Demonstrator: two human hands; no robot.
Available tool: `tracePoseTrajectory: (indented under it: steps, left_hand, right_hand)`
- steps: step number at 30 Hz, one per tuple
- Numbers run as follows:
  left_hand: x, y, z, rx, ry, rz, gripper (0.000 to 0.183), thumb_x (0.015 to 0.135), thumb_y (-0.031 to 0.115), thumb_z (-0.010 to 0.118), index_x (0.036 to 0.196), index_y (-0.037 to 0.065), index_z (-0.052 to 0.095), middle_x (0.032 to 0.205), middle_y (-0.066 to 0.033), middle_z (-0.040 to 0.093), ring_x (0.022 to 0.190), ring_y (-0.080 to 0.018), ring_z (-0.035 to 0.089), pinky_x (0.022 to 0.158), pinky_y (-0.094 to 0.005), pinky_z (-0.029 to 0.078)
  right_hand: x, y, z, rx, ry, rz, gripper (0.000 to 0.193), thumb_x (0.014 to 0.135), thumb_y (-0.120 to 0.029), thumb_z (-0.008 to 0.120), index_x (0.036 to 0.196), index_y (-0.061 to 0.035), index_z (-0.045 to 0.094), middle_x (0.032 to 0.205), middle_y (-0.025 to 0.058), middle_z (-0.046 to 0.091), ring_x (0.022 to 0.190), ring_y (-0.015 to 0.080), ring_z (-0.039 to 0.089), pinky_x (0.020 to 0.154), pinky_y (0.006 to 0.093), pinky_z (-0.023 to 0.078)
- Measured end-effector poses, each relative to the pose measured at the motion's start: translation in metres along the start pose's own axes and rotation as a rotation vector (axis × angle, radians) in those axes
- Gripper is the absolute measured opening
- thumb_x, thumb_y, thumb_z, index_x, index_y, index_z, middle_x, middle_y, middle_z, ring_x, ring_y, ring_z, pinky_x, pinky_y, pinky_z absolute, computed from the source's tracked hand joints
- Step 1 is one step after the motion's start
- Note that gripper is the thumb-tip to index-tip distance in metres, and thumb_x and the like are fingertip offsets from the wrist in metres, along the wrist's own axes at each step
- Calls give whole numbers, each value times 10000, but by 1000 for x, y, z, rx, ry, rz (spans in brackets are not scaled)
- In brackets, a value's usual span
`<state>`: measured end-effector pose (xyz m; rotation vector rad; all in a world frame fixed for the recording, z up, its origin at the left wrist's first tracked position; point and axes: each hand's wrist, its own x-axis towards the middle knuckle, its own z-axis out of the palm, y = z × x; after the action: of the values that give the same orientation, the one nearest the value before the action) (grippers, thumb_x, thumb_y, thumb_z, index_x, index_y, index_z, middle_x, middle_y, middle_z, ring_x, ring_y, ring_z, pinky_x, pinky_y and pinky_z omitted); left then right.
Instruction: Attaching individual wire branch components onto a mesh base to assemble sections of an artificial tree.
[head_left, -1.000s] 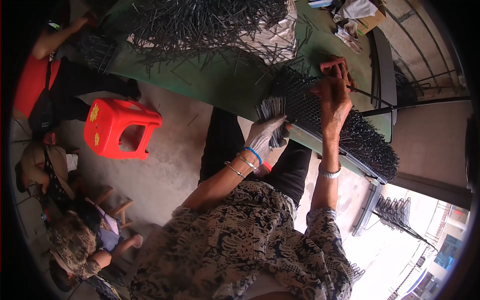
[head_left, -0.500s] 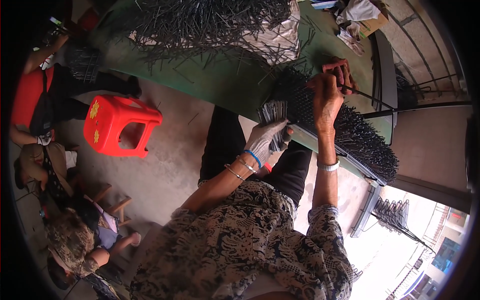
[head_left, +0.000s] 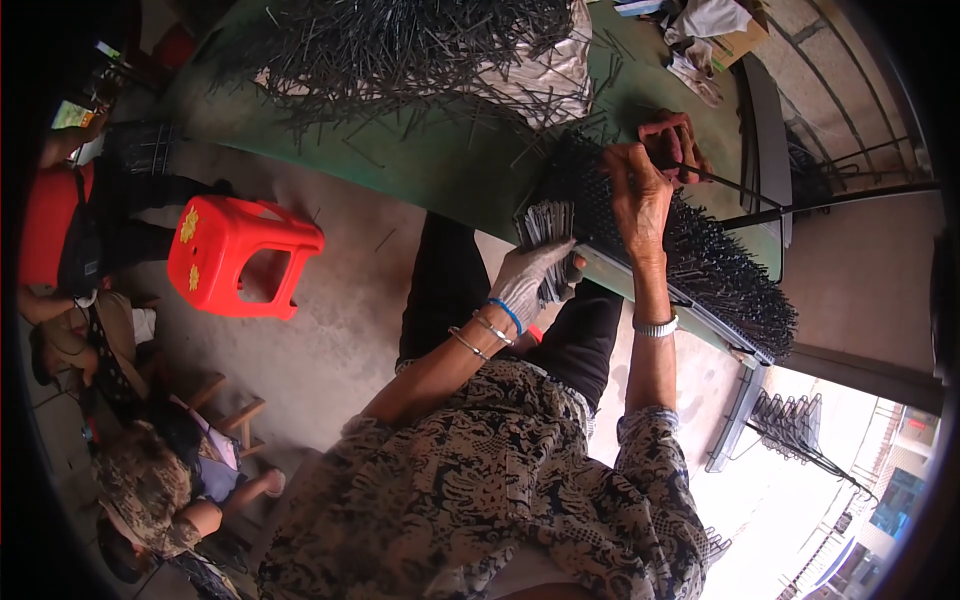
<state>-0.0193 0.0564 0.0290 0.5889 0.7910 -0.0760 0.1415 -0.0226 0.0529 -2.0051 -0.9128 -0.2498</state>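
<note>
My left hand (head_left: 528,278), in a pale glove, is closed around a bundle of thin grey metal rods (head_left: 549,222) at the near edge of the green table (head_left: 440,165). Bare and pinched, my right hand (head_left: 642,200) is over a long rack (head_left: 725,268) packed with many short dark rods standing on end. What its fingertips hold, if anything, is too small to make out. Just beyond that hand is a reddish, glove-like thing (head_left: 672,140) with finger shapes.
A large heap of loose black rods (head_left: 400,55) lies on a whitish sack (head_left: 555,85) on the table. A red plastic stool (head_left: 215,255) stands at the left, with people seated beyond it. Black wire racks (head_left: 785,425) hang at the lower right. A dark bar (head_left: 830,212) crosses the right side.
My right hand has moved a little left and away along the rack, fingers still pinched. My left hand keeps its hold on the rods. A person at the far left has shifted an arm.
</note>
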Motion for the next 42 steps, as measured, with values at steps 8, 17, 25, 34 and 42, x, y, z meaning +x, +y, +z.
tracePoseTrajectory:
  steps: [8,17,25,34,42]
  left_hand:
    - [-4,1,2,11,-10,13,165,913,205,678,966,49,686,763,-47,700,575,-131,637,485,-257,503]
    - [-4,1,-1,10,-24,12,167,916,190,672,1009,51,668,760,-58,698,572,-144,639,466,-264,496]
    - [-1,0,-4,-3,-13,5,179,913,193,676,1011,43,666,761,-69,692,562,-155,638,437,-275,484]
    - [3,-6,-7,-18,-5,11,192,909,200,679,1011,38,669,779,-74,695,572,-158,646,434,-269,494]
    - [2,-6,-7,-4,-16,6,196,907,199,682,1012,35,669,785,-70,696,574,-153,647,441,-270,499]
  right_hand:
    - [4,6,0,165,16,123,43,943,-63,602,954,-32,630,782,26,678,752,84,611,741,247,475]
    - [7,5,-12,149,-110,83,71,958,-84,584,951,-28,627,792,26,684,766,87,610,765,247,472]
    - [8,1,-9,39,-13,93,54,949,-78,583,960,-39,619,789,49,708,772,119,678,726,262,493]
    - [4,3,0,-65,23,32,45,936,-48,577,955,-60,615,777,57,709,734,135,673,701,283,507]
    - [1,16,6,-83,-26,42,51,891,-43,620,936,-62,632,787,56,680,750,183,660,709,306,501]
